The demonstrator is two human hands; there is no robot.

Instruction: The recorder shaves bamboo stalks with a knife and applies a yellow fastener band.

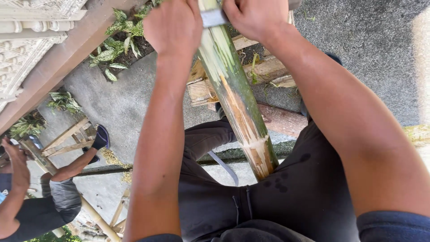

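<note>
Bamboo pole (233, 89), green where bark remains and tan where stripped, slanting from the top edge of the frame down into the lap of dark trousers (286, 197). Left hand (172, 24) and right hand (257, 15) closed on either end of a flat metal blade (212, 18) laid crosswise over the pole near the top of the view, one hand on each side, close together. Looks like shaving of the outer skin; judged best done with the blade kept square across the stem, even pressure from both wrists, long shallow strokes rather than digging cuts, and the butt end braced firmly against the body. Worth watching: a curved blade (224, 166) lying just by the left thigh.

Beneath the pole, a rough wooden frame (264, 69) on grey concrete ground (121, 103), with a reddish log (282, 120) beside it. Leafy plants (116, 42) along a wall at upper left.

Cut off by the top edge: fingertips, the blade's handles and the pole's far end. Blade edge not visible, so angle of bite impossible to tell. Lower left, a co-worker's hand (18, 159) and arm on another pole (96, 219), mostly out of frame.
</note>
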